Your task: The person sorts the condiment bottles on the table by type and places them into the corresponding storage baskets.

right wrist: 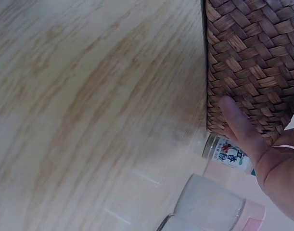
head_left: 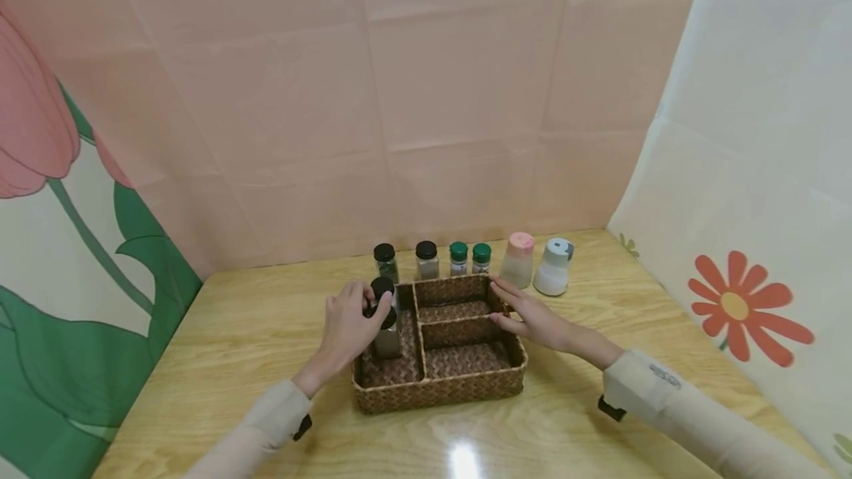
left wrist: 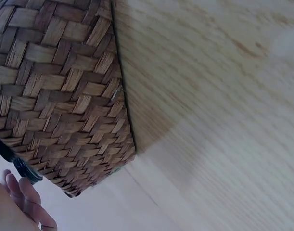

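Gripping a black-capped jar (head_left: pixel 382 284) at the left compartment of a woven basket (head_left: pixel 439 395).
The hands are apart: the left hand (head_left: pixel 349 320) pinches the jar near its cap, a second jar (head_left: pixel 388 344) standing just in front; the right hand (head_left: pixel 538 320) touches the basket's right side, fingers extended. Behind, on the surface (head_left: pixel 266 331), green-capped bottles (head_left: pixel 458 257) stand near a pink-topped container (head_left: pixel 518 261).

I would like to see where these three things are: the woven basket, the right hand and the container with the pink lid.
Woven basket (head_left: pixel 441 393): head view, on its front wall.
Right hand (head_left: pixel 534 318): head view, on the back of it.
Pink-lidded container (head_left: pixel 516 270): head view, on its body below the lid.
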`<action>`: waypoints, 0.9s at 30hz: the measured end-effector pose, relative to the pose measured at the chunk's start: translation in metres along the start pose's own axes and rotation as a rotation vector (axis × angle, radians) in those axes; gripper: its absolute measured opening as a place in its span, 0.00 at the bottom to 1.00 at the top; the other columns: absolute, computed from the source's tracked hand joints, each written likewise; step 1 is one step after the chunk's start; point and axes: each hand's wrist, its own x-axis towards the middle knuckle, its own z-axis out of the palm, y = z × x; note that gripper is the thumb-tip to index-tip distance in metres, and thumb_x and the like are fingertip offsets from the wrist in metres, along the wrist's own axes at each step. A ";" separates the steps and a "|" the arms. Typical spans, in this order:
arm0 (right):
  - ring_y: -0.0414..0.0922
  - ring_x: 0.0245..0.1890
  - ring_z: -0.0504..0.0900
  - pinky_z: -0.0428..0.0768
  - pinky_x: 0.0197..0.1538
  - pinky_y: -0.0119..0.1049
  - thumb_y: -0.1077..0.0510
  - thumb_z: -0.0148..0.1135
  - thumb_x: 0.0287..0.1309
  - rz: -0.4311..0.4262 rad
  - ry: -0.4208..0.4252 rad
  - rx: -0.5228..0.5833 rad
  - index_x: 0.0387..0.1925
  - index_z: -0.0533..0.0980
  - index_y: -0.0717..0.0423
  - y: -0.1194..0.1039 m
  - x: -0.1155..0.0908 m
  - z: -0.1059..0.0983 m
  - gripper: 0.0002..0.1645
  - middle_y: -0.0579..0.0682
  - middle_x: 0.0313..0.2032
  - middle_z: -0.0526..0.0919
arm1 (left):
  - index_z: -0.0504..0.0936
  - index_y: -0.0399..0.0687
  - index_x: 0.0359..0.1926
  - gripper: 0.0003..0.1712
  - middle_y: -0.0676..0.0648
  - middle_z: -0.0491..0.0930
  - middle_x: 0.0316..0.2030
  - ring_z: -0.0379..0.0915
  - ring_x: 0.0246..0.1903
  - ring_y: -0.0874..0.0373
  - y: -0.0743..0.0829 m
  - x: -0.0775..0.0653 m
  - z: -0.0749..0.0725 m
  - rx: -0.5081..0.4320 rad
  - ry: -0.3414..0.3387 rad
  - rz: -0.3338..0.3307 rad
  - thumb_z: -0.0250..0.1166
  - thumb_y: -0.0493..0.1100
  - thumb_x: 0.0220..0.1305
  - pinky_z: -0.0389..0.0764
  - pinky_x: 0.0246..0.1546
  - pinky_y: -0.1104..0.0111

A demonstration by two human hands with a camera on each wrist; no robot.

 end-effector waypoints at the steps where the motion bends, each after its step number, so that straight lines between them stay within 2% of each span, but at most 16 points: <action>1: 0.65 0.58 0.74 0.80 0.49 0.50 0.57 0.58 0.71 0.000 -0.003 -0.003 0.69 0.56 0.79 0.000 0.000 0.000 0.38 0.72 0.71 0.54 | 0.72 0.51 0.33 0.22 0.54 0.67 0.27 0.60 0.25 0.57 -0.001 0.001 -0.001 0.002 0.012 0.011 0.55 0.63 0.71 0.56 0.36 0.60; 7: 0.65 0.56 0.76 0.81 0.47 0.49 0.56 0.59 0.70 -0.001 -0.025 -0.003 0.68 0.58 0.80 0.001 0.003 -0.004 0.39 0.74 0.70 0.55 | 0.75 0.50 0.32 0.15 0.53 0.68 0.26 0.61 0.25 0.58 -0.008 0.007 -0.003 0.000 0.067 0.063 0.58 0.54 0.71 0.59 0.35 0.61; 10: 0.64 0.51 0.79 0.82 0.44 0.49 0.57 0.60 0.69 -0.003 -0.036 0.016 0.67 0.57 0.80 0.000 0.003 -0.005 0.39 0.75 0.69 0.55 | 0.75 0.50 0.32 0.13 0.51 0.69 0.26 0.61 0.24 0.58 -0.013 0.010 -0.003 -0.022 0.086 0.076 0.60 0.51 0.71 0.62 0.33 0.62; 13: 0.59 0.46 0.83 0.83 0.40 0.46 0.58 0.62 0.67 -0.006 -0.039 0.017 0.67 0.58 0.81 0.000 0.004 -0.006 0.39 0.75 0.69 0.55 | 0.76 0.49 0.32 0.12 0.48 0.70 0.25 0.61 0.23 0.58 -0.017 0.013 -0.003 -0.053 0.104 0.086 0.61 0.49 0.70 0.64 0.30 0.63; 17: 0.54 0.42 0.84 0.82 0.37 0.42 0.58 0.62 0.67 -0.003 -0.040 0.010 0.67 0.58 0.80 -0.001 0.004 -0.006 0.39 0.75 0.69 0.55 | 0.76 0.46 0.33 0.11 0.47 0.70 0.25 0.61 0.23 0.58 -0.021 0.017 -0.004 -0.075 0.115 0.086 0.61 0.47 0.71 0.65 0.28 0.63; 21: 0.59 0.48 0.82 0.82 0.41 0.46 0.57 0.62 0.68 0.009 -0.042 0.028 0.68 0.57 0.80 -0.001 0.003 -0.006 0.40 0.75 0.70 0.54 | 0.77 0.45 0.35 0.09 0.45 0.71 0.26 0.62 0.24 0.56 -0.022 0.022 -0.006 -0.082 0.096 0.065 0.60 0.45 0.71 0.65 0.28 0.62; 27: 0.57 0.45 0.83 0.82 0.40 0.48 0.58 0.62 0.68 -0.001 -0.019 0.015 0.68 0.57 0.80 -0.001 0.004 -0.003 0.39 0.74 0.70 0.55 | 0.77 0.43 0.37 0.09 0.43 0.71 0.26 0.60 0.22 0.55 -0.026 0.031 -0.005 -0.093 0.084 0.044 0.60 0.45 0.71 0.65 0.27 0.62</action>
